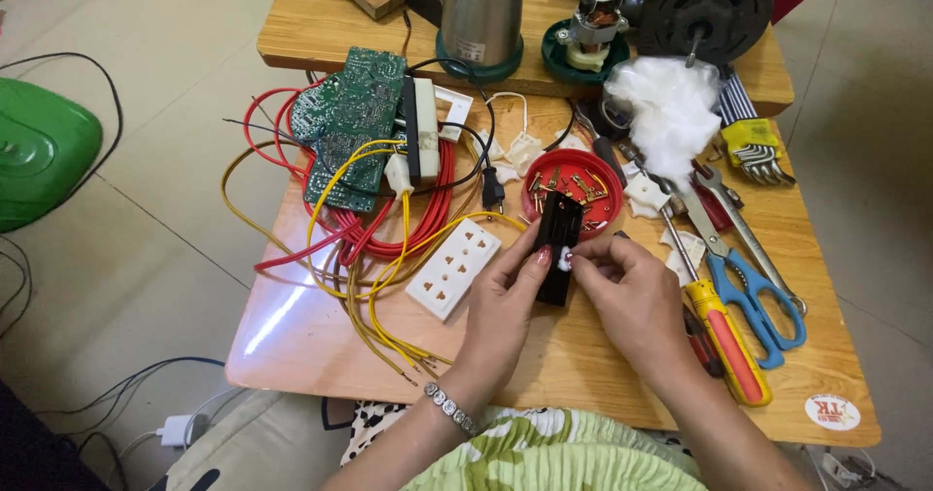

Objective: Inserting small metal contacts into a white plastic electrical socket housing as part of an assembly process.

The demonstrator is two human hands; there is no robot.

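Note:
Both hands meet over a low wooden table [311,345] on a black rectangular plastic part [559,243], held upright near a red bowl [607,175]. My left hand [505,301] grips the part's left side, thumb on its lower edge. My right hand [632,292] pinches the part's right side, fingertips at a small white piece on it. The red bowl holds several small brass screws and contacts, just behind the part.
A white multi-socket plate [453,266] lies left of my hands among red and yellow wires [379,228]. A green circuit board [348,122], cotton wad [671,107], blue scissors [748,292], yellow-red screwdriver [724,340], hex keys [753,146], a steel jug and motor parts crowd the table.

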